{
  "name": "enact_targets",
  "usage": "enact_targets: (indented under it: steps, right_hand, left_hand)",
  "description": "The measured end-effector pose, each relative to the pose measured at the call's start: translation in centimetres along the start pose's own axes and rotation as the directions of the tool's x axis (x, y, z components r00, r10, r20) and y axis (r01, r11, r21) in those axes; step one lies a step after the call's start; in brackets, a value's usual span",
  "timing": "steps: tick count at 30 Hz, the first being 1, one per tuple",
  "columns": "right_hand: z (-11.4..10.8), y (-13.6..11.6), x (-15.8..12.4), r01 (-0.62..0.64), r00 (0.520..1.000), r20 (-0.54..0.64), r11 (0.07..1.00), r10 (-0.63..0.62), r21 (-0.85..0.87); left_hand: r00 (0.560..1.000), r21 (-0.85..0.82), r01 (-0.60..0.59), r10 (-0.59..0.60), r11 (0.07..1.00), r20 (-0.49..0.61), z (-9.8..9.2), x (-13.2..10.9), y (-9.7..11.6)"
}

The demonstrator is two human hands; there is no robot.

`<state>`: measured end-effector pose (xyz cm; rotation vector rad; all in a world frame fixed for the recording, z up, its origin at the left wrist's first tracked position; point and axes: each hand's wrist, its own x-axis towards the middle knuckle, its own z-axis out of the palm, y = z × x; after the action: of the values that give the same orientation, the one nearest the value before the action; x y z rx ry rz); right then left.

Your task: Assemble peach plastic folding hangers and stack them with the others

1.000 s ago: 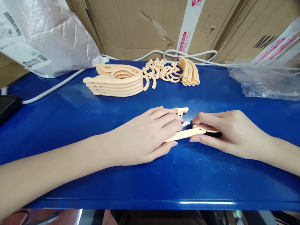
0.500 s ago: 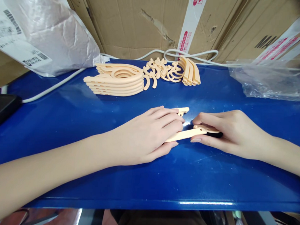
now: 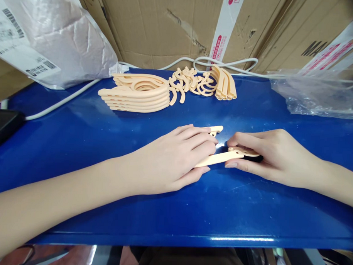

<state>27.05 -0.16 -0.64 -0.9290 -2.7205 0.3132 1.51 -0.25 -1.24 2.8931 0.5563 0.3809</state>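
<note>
My left hand (image 3: 175, 159) lies over a cream plastic hanger part (image 3: 213, 159), thumb at its near side and fingers across the top. One end of the part shows beyond the fingertips, and its near bar reaches to my right hand (image 3: 268, 157). There my right hand pinches a curved cream plastic piece (image 3: 247, 151) against the bar's holed end, thumb in front and index finger behind. Most of both pieces is hidden under the hands. Whether they are joined, I cannot tell.
Behind the hands on the blue table (image 3: 173, 217) lie stacked hanger bodies (image 3: 137, 104), loose hooks (image 3: 190, 82) and several curved arms (image 3: 224, 86). A silver mailing bag (image 3: 81, 40), clear plastic bag (image 3: 322, 97), white cable (image 3: 62, 99), black device (image 3: 4, 126) and cardboard boxes (image 3: 157, 27) surround them.
</note>
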Motion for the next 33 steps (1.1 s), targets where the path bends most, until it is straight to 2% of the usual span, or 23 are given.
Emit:
enact_targets:
  steps: [33]
  right_hand:
    - [0.18,0.09,-0.07,0.003,1.0,-0.013,1.0,-0.003,0.006]
  left_hand:
    - [1.0,-0.008,0.001,-0.001,1.0,-0.016,0.02,0.05,-0.03]
